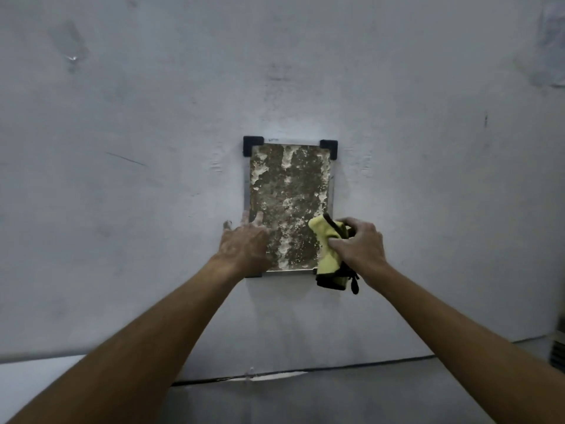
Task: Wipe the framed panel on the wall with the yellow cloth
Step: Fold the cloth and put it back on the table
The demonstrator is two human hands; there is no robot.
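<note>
So here's my view: the framed panel [289, 206] hangs on a grey-white wall [153, 117] right in front of me, taller than it is wide, with a thin metal edge. Its face is brownish and mottled all over with pale crusty patches. Black corner pieces [253, 145] sit at 11 and 1 o'clock of the frame, and a bit of another one pokes out under my wrist at about 7 o'clock.

My left hand [244, 243] is flat at roughly 8 o'clock of the panel, fingers straight and a little spread. A couple of fingertips lie on the panel's left edge and the outer ones are on the wall just beside it. It isn't gripping anything.

My right hand [360, 243] is down at about 4 o'clock, fingers and thumb curled tight round the yellow cloth [327, 258]. The cloth is bunched up, has black trim, and covers the panel's lower right corner. Its top end lies on the dirty face and its bottom end hangs just past the frame at 5 o'clock.

Way down at 6 o'clock a dark cable [336, 367] runs along where the wall meets the floor.
</note>
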